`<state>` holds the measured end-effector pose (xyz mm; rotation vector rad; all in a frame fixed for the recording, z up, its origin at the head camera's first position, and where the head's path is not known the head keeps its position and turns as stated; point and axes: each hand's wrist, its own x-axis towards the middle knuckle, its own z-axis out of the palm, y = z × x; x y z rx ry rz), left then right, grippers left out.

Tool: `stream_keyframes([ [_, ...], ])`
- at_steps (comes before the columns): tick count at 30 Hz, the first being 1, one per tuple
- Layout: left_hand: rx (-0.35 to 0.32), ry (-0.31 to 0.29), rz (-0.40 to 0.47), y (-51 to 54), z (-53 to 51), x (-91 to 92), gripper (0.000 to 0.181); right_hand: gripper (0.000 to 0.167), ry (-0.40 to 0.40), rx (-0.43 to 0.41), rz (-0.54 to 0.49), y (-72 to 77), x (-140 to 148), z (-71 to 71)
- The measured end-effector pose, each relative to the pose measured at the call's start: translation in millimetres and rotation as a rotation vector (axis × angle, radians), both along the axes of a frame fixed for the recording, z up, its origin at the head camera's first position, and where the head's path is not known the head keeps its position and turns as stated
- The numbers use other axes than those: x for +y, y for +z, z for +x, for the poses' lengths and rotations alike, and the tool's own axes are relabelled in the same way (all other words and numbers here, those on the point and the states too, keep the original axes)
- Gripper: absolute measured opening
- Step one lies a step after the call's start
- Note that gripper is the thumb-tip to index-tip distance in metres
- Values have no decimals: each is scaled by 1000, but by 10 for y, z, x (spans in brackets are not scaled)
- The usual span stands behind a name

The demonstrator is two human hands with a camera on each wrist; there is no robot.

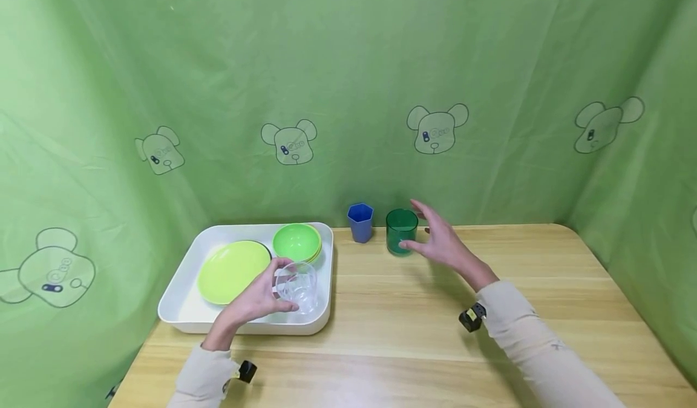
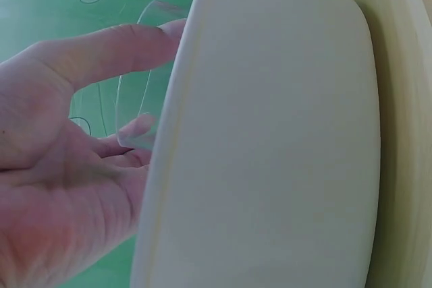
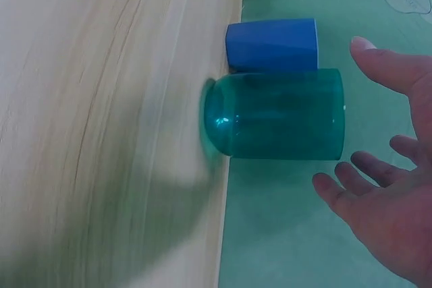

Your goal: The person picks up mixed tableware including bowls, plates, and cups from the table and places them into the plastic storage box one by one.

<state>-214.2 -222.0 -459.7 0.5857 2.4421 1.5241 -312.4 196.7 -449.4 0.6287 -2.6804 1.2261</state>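
My left hand (image 1: 255, 298) grips a clear plastic cup (image 1: 301, 288) between thumb and fingers, over the front right part of a white tray (image 1: 182, 317). In the left wrist view the tray's wall hides part of the cup and the fingertips. Around a green see-through cup (image 1: 402, 233) my right hand (image 1: 443, 244) is spread, thumb and fingers extended. The right wrist view shows a gap between this hand (image 3: 385, 166) and the upright green cup (image 3: 287, 116). Just left of the green cup stands a blue hexagonal cup (image 1: 361, 225).
Inside the tray lie a yellow-green plate (image 1: 231, 272) with a dark rim under it and stacked green and yellow bowls (image 1: 296, 241). A wooden table (image 1: 392, 347) carries everything. Behind it hangs a green curtain (image 1: 359, 63) printed with bear heads.
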Motion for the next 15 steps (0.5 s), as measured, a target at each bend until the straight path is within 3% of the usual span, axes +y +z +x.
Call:
stream_keyframes([
  [15, -31, -21, -37, -38, -49, -16, 79, 111, -31, -147, -4, -136, 49, -114],
])
